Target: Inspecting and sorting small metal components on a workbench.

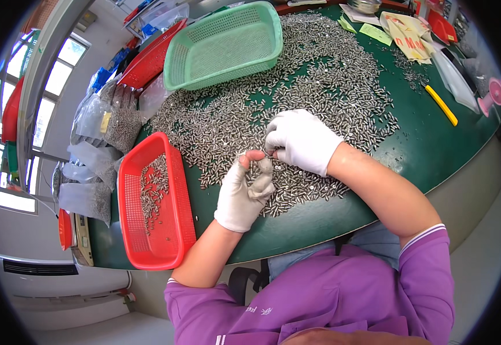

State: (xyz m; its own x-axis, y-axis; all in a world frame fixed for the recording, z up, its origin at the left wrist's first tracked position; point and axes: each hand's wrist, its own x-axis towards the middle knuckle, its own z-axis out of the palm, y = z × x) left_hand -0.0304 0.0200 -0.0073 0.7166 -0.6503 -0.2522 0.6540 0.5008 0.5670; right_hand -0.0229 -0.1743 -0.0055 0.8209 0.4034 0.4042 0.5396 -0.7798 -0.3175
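Observation:
Small silvery metal pins lie in a wide, loose layer over the green tabletop. Above their near part, my two hands meet fingertip to fingertip. My left hand wears a white glove with bare thumb and finger tips, and these are pinched together. My right hand, gloved in white too, has its fingers curled and closed against the left fingertips. Whatever sits between the fingers is too small and too covered to name. To the left of my left hand, a red plastic basket holds a scattering of the same pins.
A green basket rests at the back, over the pins. Clear bags of small parts crowd the table's left edge. A yellow-handled tool, a pink round-headed object and a printed bag lie at the right.

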